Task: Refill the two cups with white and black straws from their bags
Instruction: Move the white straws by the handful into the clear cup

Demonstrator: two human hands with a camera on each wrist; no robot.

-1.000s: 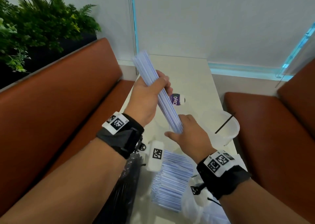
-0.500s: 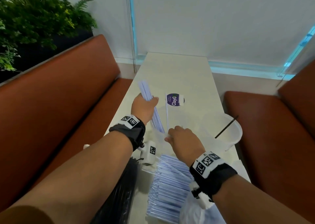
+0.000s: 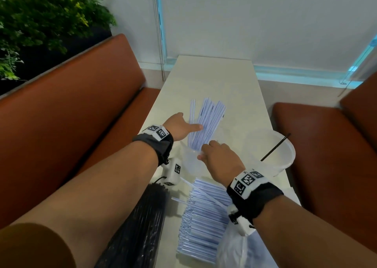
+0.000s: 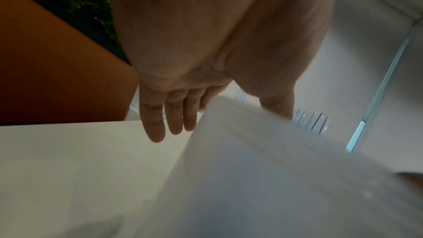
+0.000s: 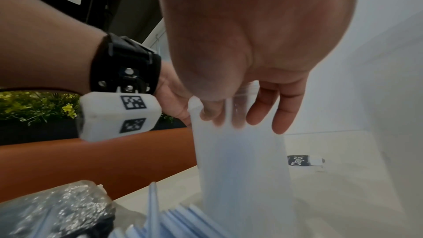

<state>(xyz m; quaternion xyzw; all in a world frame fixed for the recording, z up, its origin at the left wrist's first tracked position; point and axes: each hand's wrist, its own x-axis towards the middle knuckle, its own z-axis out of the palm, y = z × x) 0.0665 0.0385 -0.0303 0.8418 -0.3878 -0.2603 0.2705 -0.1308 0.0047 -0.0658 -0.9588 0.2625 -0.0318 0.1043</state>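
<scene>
Centre of the head view: clear plastic cup (image 3: 191,157) standing on the pale rectangular tabletop (image 3: 214,77), loaded with a fan of white paper-wrapped straws (image 3: 206,122) leaning toward the upper part of the frame. Left hand (image 3: 179,127) just left of the fan, fingers straight and spread, thumb extended against the straws; in the left wrist view, fingers (image 4: 155,115) likewise straight, holding nothing. Right hand (image 3: 220,157) at the cup's rim, directly below the fan; in the right wrist view, thumb and fingers (image 5: 286,108) curled round the rim of the cup (image 5: 240,151), gripping it.

Right of centre: second clear plastic cup (image 3: 271,153), wider in view, containing a single thin black straw (image 3: 275,147) tilted toward the upper right.

Lower centre: flat stack of white wrapped straws (image 3: 204,216) lying on the tabletop, partly in a crumpled clear plastic bag (image 3: 234,247) at the lower right edge of the stack. Lower left of the stack: long bag of black straws (image 3: 140,227), lying lengthwise beside it.

Brown upholstered bench seats (image 3: 71,108) on both sides of the table; green leafy plant (image 3: 40,22) at upper left.
</scene>
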